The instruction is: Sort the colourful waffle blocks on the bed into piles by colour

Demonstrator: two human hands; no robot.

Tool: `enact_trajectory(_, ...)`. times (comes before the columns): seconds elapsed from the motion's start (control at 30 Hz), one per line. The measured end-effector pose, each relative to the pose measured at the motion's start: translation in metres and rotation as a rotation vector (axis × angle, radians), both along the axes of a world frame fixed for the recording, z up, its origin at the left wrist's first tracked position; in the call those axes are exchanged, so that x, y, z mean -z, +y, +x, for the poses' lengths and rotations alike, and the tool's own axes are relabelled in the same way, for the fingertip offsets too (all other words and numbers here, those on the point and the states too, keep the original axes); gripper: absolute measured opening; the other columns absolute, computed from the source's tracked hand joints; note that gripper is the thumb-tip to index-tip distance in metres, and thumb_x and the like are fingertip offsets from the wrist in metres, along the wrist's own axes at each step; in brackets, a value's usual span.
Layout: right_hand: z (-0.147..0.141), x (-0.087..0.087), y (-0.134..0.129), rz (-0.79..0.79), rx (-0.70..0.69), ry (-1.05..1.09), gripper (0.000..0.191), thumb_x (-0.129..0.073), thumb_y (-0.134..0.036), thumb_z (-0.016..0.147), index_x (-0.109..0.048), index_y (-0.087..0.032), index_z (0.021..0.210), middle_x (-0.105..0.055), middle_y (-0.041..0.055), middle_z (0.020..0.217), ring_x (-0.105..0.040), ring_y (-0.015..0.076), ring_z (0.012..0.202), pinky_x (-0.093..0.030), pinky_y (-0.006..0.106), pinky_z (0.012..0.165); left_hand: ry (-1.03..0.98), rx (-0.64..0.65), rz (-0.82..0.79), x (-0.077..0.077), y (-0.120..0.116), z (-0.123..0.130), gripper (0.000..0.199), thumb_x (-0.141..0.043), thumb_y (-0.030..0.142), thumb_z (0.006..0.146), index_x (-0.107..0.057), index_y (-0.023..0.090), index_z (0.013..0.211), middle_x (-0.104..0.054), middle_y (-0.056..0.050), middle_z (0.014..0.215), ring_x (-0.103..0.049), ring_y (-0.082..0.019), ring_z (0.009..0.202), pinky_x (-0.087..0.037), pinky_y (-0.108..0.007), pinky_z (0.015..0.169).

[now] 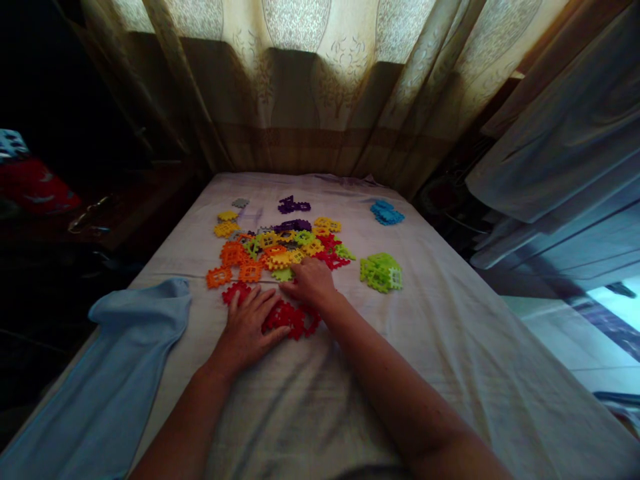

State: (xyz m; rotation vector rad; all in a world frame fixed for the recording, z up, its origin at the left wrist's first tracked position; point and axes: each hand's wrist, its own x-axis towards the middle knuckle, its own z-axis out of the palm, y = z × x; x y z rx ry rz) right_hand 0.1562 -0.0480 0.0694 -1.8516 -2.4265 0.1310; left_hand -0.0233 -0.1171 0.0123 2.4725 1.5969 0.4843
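Observation:
My left hand (247,328) lies flat with its fingers spread over a group of red interlocking plastic pieces (285,319), touching them. My right hand (313,285) is at the near edge of the mixed pile, its fingers bent and closed; what they grip, if anything, is hidden beneath them. Beside its fingertips are a lime-green piece (283,274) and yellow pieces (279,260). Orange pieces (234,253) form the pile's left side, and more red pieces (331,253) lie at its right. Dark purple pieces (295,226) are at its back.
Separate groups lie around the pile: lime-green pieces (381,272) at right, blue ones (387,212) at far right, purple ones (293,205) at the back, yellow ones (227,225) at left, and a grey piece (241,203). A light-blue cloth (137,353) covers the left bed edge. Curtains (320,107) hang behind.

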Motion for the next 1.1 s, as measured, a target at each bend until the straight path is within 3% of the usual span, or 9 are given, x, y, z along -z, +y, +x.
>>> enact_trajectory(0.33,-0.010,-0.002,0.008,-0.060,0.110,0.016,0.051,-0.066,-0.053,0.081,-0.071,-0.015,0.115,-0.069,0.0174,0.117,-0.065,0.0300,0.107,-0.050,0.038,0.089,-0.014,-0.016,0.006,-0.001,0.000,0.001,0.062,-0.055,0.053,0.090,-0.052,0.021,0.143,-0.056,-0.012,0.146,-0.039,-0.036,0.144,-0.020,-0.064,0.119)
enact_trajectory(0.63,-0.011,-0.010,0.002,-0.090,0.124,0.019,0.049,-0.066,-0.047,0.080,-0.071,-0.015,0.116,-0.068,0.0184,0.119,-0.065,0.0305,0.109,-0.051,0.038,0.089,-0.013,-0.015,-0.020,-0.003,0.000,0.001,0.059,-0.055,0.053,0.090,-0.055,0.022,0.140,-0.055,-0.011,0.147,-0.038,-0.035,0.144,-0.019,-0.065,0.119)
enact_trajectory(0.8,0.021,-0.021,-0.004,-0.076,0.147,0.067,0.037,-0.066,-0.043,0.082,-0.073,-0.018,0.110,-0.071,0.0137,0.117,-0.065,0.0268,0.108,-0.049,0.034,0.088,-0.012,-0.014,-0.012,-0.002,0.000,0.000,0.058,-0.055,0.055,0.090,-0.057,0.023,0.138,-0.056,-0.011,0.146,-0.040,-0.036,0.143,-0.020,-0.064,0.118)
enact_trajectory(0.93,0.057,-0.019,-0.007,-0.071,0.206,0.139,0.028,-0.064,-0.036,0.085,-0.075,-0.023,0.106,-0.073,0.0078,0.113,-0.066,0.0236,0.105,-0.048,0.032,0.089,0.000,-0.015,-0.010,-0.003,0.000,0.001,0.059,-0.055,0.057,0.090,-0.057,0.023,0.138,-0.055,-0.011,0.147,-0.041,-0.036,0.142,-0.020,-0.065,0.118)
enact_trajectory(1.1,0.065,-0.001,-0.009,0.013,0.047,0.176,0.047,-0.071,-0.048,0.082,-0.070,-0.022,0.121,-0.068,0.0107,0.124,-0.060,0.0254,0.117,-0.044,0.035,0.100,0.025,-0.015,-0.022,-0.004,0.001,0.001,0.061,-0.054,0.060,0.089,-0.057,0.023,0.139,-0.055,-0.011,0.147,-0.041,-0.037,0.142,-0.020,-0.065,0.118)
